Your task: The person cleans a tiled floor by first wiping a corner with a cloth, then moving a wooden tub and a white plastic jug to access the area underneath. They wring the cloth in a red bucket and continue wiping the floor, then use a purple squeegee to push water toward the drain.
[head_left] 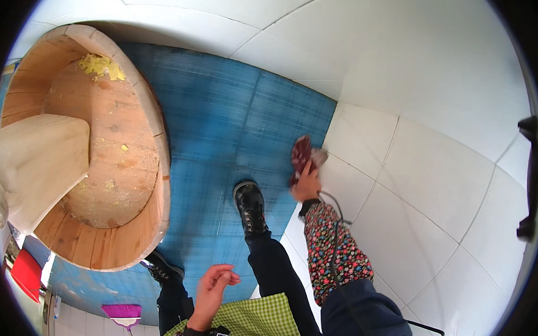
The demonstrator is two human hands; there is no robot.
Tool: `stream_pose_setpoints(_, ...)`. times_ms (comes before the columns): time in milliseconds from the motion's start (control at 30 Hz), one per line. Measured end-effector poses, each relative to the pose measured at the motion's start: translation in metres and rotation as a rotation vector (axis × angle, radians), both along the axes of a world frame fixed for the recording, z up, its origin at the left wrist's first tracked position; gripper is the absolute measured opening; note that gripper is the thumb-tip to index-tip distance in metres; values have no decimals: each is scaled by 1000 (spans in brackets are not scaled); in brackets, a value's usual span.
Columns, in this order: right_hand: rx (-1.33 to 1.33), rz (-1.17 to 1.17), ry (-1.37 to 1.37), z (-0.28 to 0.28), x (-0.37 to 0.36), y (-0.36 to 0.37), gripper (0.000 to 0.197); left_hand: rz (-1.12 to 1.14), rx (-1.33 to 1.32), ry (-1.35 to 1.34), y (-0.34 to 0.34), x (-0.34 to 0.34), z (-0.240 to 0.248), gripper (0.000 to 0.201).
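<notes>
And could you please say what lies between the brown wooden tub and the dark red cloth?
The head view shows only blue floor directly between tub and cloth.

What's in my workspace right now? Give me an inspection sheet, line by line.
Surface: blue floor, faintly streaked.
Job's things: dark red patterned cloth beside the white tiles, under the right hand's fingers.
Clutter: wooden tub with yellow scraps inside; purple broom head at lower left.
Hands: right hand on the cloth, grip unclear; left hand raised, fingers loosely bent, nothing seen in it.
Cables: dark cable along the right sleeve.
Surroundings: white tiles at right.
</notes>
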State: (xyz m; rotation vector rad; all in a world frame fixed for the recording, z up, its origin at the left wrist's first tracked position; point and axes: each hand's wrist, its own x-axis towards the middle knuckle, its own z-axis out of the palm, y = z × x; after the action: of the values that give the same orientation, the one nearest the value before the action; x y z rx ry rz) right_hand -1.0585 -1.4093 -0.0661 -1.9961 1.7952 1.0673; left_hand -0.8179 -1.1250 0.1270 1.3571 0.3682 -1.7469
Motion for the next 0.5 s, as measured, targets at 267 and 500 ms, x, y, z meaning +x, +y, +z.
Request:
stream_pose_setpoints(267, -24, 838, 99, 69, 22, -55, 39, 31, 49, 12, 35, 4, -5, 18)
stream_pose_setpoints(500, -333, 1303, 408, 41, 33, -205, 41, 37, 26, 18, 11, -8, -11, 20)
